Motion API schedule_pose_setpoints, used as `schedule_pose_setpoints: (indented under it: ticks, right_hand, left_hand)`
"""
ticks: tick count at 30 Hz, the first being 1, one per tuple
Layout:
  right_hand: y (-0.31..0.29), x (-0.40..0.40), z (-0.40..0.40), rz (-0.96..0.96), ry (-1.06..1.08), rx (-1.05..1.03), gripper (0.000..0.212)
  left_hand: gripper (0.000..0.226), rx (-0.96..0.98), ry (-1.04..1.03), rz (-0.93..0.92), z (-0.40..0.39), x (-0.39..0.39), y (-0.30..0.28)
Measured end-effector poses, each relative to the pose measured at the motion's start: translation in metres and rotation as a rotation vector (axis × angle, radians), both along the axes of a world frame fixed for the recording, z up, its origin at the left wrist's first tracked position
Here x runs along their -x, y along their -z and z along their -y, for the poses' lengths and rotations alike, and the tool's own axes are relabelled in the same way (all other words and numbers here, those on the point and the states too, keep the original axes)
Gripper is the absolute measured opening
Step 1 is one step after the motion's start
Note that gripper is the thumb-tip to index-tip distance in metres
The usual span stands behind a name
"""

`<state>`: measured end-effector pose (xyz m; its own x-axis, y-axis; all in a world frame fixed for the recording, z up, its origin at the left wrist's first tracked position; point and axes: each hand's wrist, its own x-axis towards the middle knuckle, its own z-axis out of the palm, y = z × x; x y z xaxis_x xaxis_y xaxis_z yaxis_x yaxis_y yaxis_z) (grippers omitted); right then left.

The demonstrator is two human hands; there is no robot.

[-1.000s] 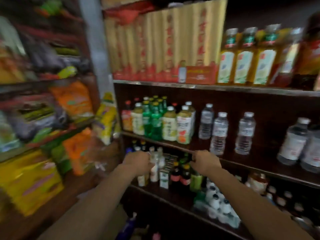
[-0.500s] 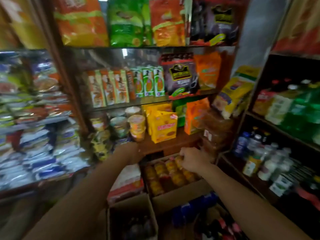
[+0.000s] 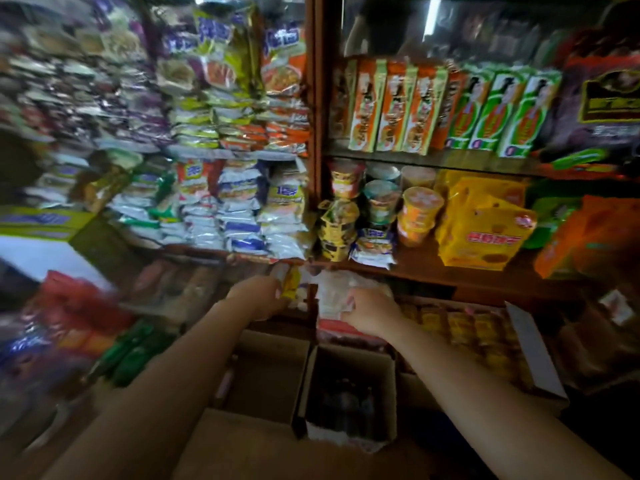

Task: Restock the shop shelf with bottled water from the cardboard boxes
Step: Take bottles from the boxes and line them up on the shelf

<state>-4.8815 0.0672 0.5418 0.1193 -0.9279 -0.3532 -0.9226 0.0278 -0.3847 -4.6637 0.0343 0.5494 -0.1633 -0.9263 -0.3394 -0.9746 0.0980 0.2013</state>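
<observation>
Below the snack shelves, the view had swung away from the drinks shelf to the open cardboard boxes (image 3: pixel 349 393) on the floor; dark bottles, probably the water, stood inside one. Both the left hand (image 3: pixel 258 296) and right hand (image 3: pixel 372 311) hung loosely curled and held nothing, so another pickup seemed due.

Stacked white, blue and purple foil noodle packets (image 3: pixel 239 216) filled the shelves at ten o'clock, upright orange and green cartons (image 3: pixel 446 109) stood at one o'clock, and paper noodle cups (image 3: pixel 417 216) sat beside a yellow carton (image 3: pixel 485 237) at two o'clock.
</observation>
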Motion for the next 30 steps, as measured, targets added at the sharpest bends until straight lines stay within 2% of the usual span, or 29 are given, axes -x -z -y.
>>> schedule_pose_setpoints:
  ticks: [3, 7, 12, 19, 22, 26, 30]
  right_hand:
    - [0.018, -0.042, 0.019, 0.052, -0.046, -0.055, 0.034]
    - [0.043, -0.1, 0.052, 0.092, -0.042, -0.09, 0.036]
    - [0.07, -0.166, 0.087, 0.125, 0.052, -0.132, 0.039]
    - [0.108, -0.236, 0.132, 0.107, 0.126, -0.22, 0.04]
    - [0.133, -0.257, 0.138, 0.108, 0.153, -0.291, 0.034]
    - [0.183, -0.274, 0.141, 0.153, 0.155, -0.428, 0.04]
    - [0.247, -0.29, 0.152, 0.269, 0.232, -0.534, 0.049]
  left_hand:
    - [0.041, -0.044, -0.037, 0.004, 0.014, -0.041, 0.017]
    - [0.042, -0.088, -0.091, 0.018, 0.047, -0.104, 0.044]
    - [0.04, -0.149, -0.046, 0.029, 0.097, -0.169, 0.07]
    - [0.037, -0.231, -0.067, -0.034, 0.149, -0.233, 0.107]
    - [0.039, -0.338, -0.104, -0.056, 0.156, -0.251, 0.141]
    - [0.043, -0.525, -0.113, -0.048, 0.158, -0.268, 0.2]
    - [0.042, -0.597, -0.256, -0.144, 0.168, -0.274, 0.265]
